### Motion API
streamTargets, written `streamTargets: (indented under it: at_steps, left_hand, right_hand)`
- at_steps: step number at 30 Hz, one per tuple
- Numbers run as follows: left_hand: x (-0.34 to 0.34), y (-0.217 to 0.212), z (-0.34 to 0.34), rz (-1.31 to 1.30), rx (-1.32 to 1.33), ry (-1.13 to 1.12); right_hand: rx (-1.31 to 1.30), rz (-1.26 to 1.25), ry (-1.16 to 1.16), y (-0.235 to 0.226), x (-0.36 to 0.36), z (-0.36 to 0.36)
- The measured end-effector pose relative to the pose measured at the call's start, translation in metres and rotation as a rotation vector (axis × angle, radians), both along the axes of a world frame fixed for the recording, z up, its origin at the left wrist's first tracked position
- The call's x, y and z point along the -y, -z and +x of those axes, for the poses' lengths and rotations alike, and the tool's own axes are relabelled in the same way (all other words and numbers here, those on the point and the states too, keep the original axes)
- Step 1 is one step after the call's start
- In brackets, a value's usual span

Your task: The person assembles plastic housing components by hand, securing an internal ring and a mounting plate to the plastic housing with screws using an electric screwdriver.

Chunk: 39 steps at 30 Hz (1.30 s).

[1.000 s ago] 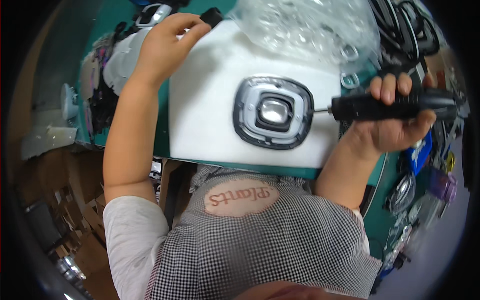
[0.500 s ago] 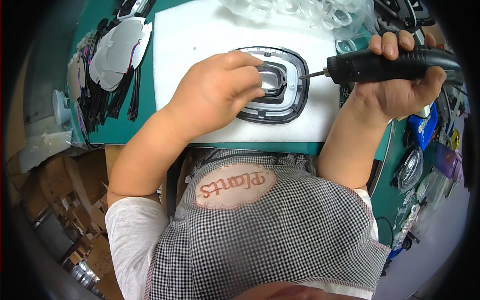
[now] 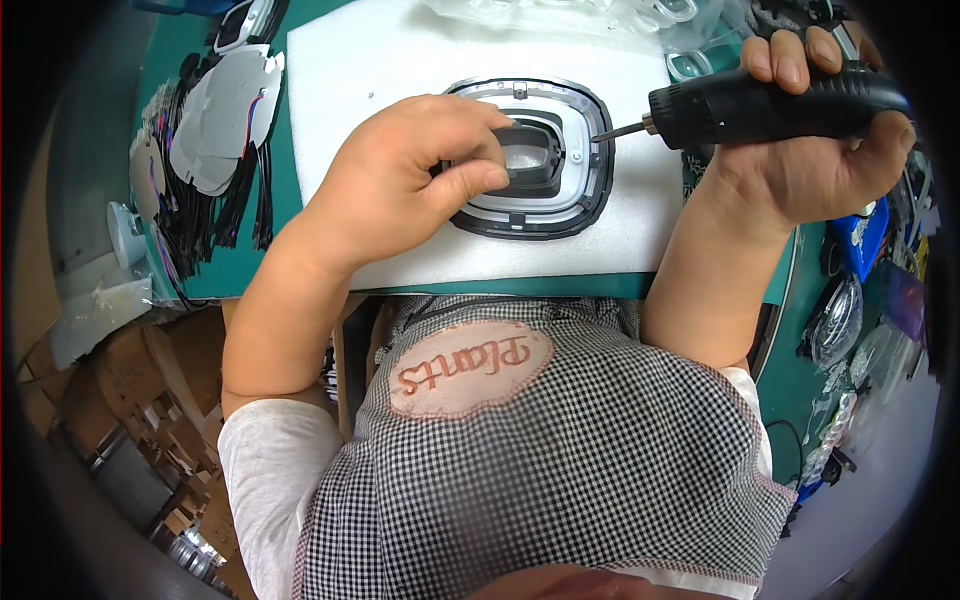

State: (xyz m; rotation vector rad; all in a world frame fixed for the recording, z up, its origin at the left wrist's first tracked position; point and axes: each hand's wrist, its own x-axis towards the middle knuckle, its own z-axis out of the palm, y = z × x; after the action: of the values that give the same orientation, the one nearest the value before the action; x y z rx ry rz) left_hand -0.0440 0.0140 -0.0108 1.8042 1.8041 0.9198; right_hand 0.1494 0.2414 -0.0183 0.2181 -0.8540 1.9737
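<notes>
A rounded oval housing (image 3: 566, 220) with a black outer rim and a silver-grey inner ring lies on the white foam sheet. In its middle sits a smaller black frame (image 3: 541, 183) around a pale window. My left hand (image 3: 405, 175) is over the housing's left side, fingers curled and thumb tip close to the fingertips beside the black frame. Whatever is in that pinch is too small or hidden to make out. My right hand (image 3: 790, 160) grips a black electric screwdriver (image 3: 730, 112), held sideways, with its bit pointing left at the housing's right rim; contact is unclear.
Foam sheet (image 3: 350, 60) covers much of the green table mat. To the left lie white flat plates (image 3: 215, 140) and black cable bundles (image 3: 200, 240). Clear plastic bags of parts (image 3: 600, 15) are at the back. More bagged parts (image 3: 838, 330) crowd the right side.
My left hand has drawn back a little to the left, uncovering more of the black frame. The screwdriver stays at the right rim, raised slightly. The whole view has shifted a little.
</notes>
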Motion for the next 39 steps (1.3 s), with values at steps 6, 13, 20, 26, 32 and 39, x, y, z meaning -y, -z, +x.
streamTargets:
  at_steps: [6, 13, 20, 26, 32, 39]
  left_hand:
    - [0.003, 0.001, 0.014, -0.005, -0.222, -0.062]
    - [0.005, 0.009, 0.018, 0.149, -0.397, -0.038]
    - [-0.002, 0.004, 0.017, 0.054, -0.577, 0.007]
    - [0.008, 0.009, 0.009, 0.105, -0.486, -0.003]
    - [0.018, 0.010, 0.001, 0.162, -0.358, -0.059]
    - [0.073, 0.002, -0.115, -0.078, -0.758, -0.987]
  right_hand:
    - [-0.099, 0.005, 0.107, 0.013, 0.006, -0.003]
    - [-0.072, -0.027, 0.047, 0.011, 0.005, -0.004]
    - [-0.036, -0.056, -0.026, 0.004, 0.002, -0.003]
    - [-0.060, -0.035, -0.128, -0.007, 0.005, -0.013]
    - [0.056, -0.006, 0.118, -0.006, 0.012, 0.002]
    - [0.006, 0.109, 0.085, -0.002, 0.009, -0.001]
